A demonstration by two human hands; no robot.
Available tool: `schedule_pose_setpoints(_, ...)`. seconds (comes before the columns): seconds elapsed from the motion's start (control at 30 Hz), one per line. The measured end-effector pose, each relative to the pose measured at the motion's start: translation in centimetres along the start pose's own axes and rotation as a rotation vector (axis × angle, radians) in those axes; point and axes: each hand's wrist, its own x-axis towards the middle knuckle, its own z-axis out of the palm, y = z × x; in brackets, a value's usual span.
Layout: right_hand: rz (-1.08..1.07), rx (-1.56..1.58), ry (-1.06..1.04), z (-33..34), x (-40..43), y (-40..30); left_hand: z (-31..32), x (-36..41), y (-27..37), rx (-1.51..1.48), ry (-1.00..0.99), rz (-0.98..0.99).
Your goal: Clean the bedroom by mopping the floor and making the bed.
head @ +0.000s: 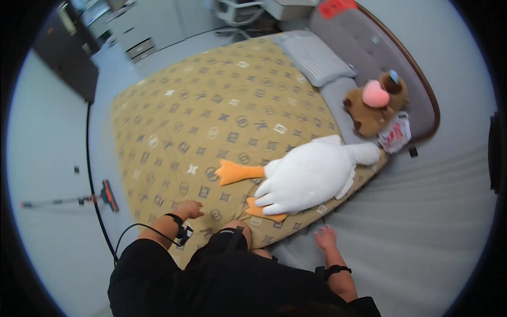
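Observation:
Over the patterned tan bed cover (206, 134), near its front edge, is my left hand (191, 209). It holds nothing that I can see, and its fingers look blurred but apart. My right hand (326, 237) hangs beyond the bed's right edge, in front of a pale grey surface (400, 222), with its fingers spread and nothing in them. Between and ahead of my hands lies a large white plush goose (309, 174), its head towards the headboard. One orange foot (239, 172) stretches over the cover; the other (263, 212) is partly hidden under white plush.
By the grey padded headboard (348, 43) are a grey striped pillow (315, 57), a brown plush toy (370, 119) with a pink heart, and a white printed bag (396, 132). A floor mop or sweeper head (109, 196) is at the left. An office chair (239, 16) stands beyond the bed.

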Motion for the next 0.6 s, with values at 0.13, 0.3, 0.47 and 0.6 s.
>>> schedule_pose_setpoints(0.13,-0.087,0.082,0.084,-0.7,1.7,-2.0,15.4,-10.5,-11.3,-0.382,0.275,-0.244)
schedule_pose_setpoints(0.3,-0.259,-0.024,0.075,0.5,0.0,-1.1,30.4,-23.0,-13.2,-0.547,0.14,-0.462)
schedule_pose_setpoints(0.47,-0.228,-0.075,-0.07,0.8,-0.4,2.4,35.5,-31.4,-8.8,-0.731,0.199,-0.608)
schedule_pose_setpoints(0.6,-0.186,-0.033,-0.151,0.0,-0.5,3.5,38.4,-35.1,-9.5,-0.889,0.257,-0.692)
